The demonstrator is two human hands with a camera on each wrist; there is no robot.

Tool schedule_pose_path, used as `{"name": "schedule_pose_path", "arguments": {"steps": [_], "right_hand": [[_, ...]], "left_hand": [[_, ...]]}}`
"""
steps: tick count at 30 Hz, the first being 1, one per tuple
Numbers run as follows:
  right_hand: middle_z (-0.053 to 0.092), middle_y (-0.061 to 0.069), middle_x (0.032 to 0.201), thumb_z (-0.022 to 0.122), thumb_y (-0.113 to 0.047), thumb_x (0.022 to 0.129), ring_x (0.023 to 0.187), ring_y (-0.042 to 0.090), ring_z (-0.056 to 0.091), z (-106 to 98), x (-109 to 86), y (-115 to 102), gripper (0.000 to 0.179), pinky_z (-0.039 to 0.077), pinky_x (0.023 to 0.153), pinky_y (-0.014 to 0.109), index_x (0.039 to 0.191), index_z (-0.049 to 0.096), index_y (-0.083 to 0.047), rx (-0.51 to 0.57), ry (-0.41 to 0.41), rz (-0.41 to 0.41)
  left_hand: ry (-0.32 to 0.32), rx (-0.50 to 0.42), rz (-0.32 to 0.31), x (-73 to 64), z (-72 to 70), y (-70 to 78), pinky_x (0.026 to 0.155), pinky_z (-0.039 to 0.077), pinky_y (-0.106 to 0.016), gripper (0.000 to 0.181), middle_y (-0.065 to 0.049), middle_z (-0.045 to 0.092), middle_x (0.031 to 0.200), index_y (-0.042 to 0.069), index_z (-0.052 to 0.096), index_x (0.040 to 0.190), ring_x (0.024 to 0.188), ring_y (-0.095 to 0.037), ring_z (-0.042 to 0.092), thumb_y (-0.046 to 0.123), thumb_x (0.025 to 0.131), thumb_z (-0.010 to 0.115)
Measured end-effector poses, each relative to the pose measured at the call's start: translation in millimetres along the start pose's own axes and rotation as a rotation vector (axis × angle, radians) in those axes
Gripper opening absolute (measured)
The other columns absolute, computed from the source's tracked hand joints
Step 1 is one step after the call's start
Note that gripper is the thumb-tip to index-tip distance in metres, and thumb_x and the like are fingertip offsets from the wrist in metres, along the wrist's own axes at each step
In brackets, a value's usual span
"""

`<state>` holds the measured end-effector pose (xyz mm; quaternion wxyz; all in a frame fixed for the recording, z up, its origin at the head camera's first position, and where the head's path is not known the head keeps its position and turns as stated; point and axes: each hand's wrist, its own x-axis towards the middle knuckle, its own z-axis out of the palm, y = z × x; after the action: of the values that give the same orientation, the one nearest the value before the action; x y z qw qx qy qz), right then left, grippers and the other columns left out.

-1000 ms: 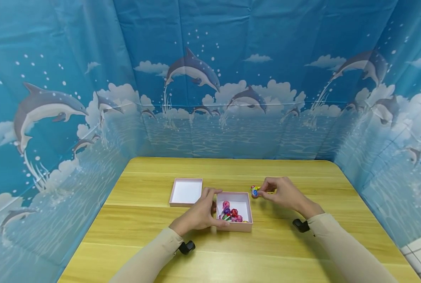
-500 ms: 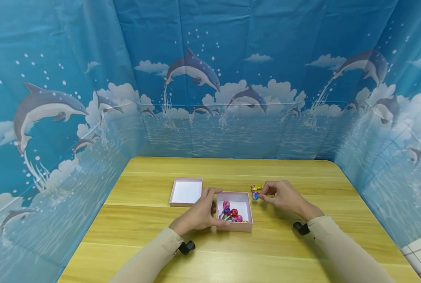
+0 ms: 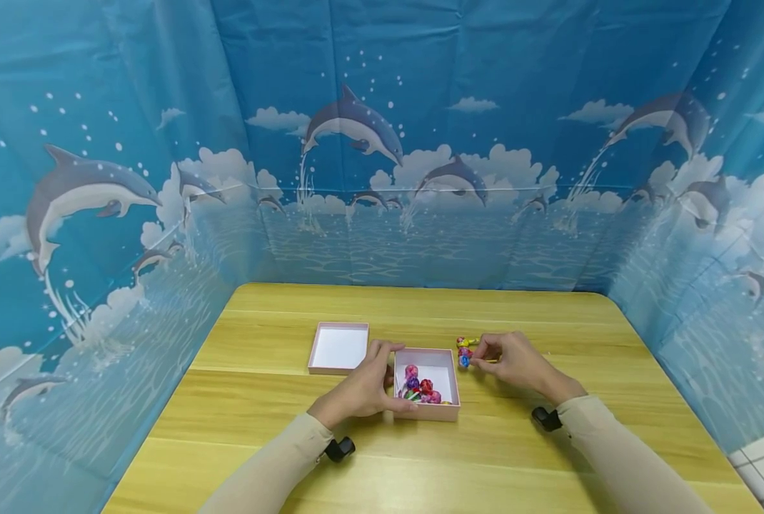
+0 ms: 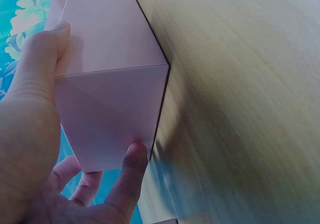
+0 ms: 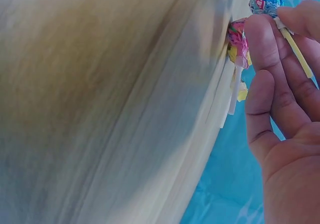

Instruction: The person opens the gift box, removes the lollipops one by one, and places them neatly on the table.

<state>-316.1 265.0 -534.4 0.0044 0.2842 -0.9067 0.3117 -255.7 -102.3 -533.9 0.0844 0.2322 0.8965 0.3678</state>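
My left hand point(image 3: 364, 391) grips the pink open-topped box point(image 3: 427, 412), thumb on its near side and fingers at the left and far sides. Several wrapped lollipops point(image 3: 425, 386) lie inside the box, in pink, red and purple wrappers. Just right of the box, my right hand point(image 3: 517, 365) pinches a blue-wrapped lollipop point(image 5: 264, 1) by the top of its yellow stick, between thumb and fingers. Beside it on the table lie a pink-wrapped lollipop point(image 5: 238, 37) with a white stick and a yellow-wrapped lollipop point(image 3: 468, 343), partly hidden in the right wrist view.
A shallow pink box lid point(image 3: 338, 348) with a white inside lies left of and behind the box. Both rest on a yellow wooden table point(image 3: 382, 471). A blue dolphin-print curtain point(image 3: 382, 243) hangs behind the table and along both sides.
The right hand has moved slightly toward me with the blue-wrapped lollipop, showing more of the pink and yellow ones behind it. The left hand and the box stay in place.
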Motion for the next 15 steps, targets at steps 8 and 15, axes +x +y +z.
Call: {"name": "schedule_pose_path", "arguments": {"steps": [8, 15], "right_hand": [[0.085, -0.006, 0.096, 0.088, -0.013, 0.106, 0.085, -0.002, 0.074, 3.6, 1.5, 3.0, 0.011, 0.063, 0.077, 0.024, 0.100, 0.083, -0.020, 0.004, -0.013, 0.010], [0.085, -0.008, 0.097, 0.088, -0.014, 0.106, 0.087, -0.002, 0.075, 3.1, 1.8, 4.7, 0.010, 0.064, 0.080, 0.025, 0.101, 0.083, -0.021, -0.006, -0.026, 0.028]], "left_hand": [[0.003, -0.005, 0.008, 0.3, 0.5, -1.4, 0.097, 0.053, -0.034, 0.117, -0.010, 0.046, 0.144, 0.010, 0.035, 0.180, 0.105, -0.015, 0.056, 0.048, 0.092, 0.102], [0.003, -0.008, 0.008, 0.2, 0.1, -1.8, 0.097, 0.053, -0.033, 0.117, -0.010, 0.046, 0.143, 0.010, 0.035, 0.180, 0.104, -0.015, 0.056, 0.048, 0.092, 0.102]]}}
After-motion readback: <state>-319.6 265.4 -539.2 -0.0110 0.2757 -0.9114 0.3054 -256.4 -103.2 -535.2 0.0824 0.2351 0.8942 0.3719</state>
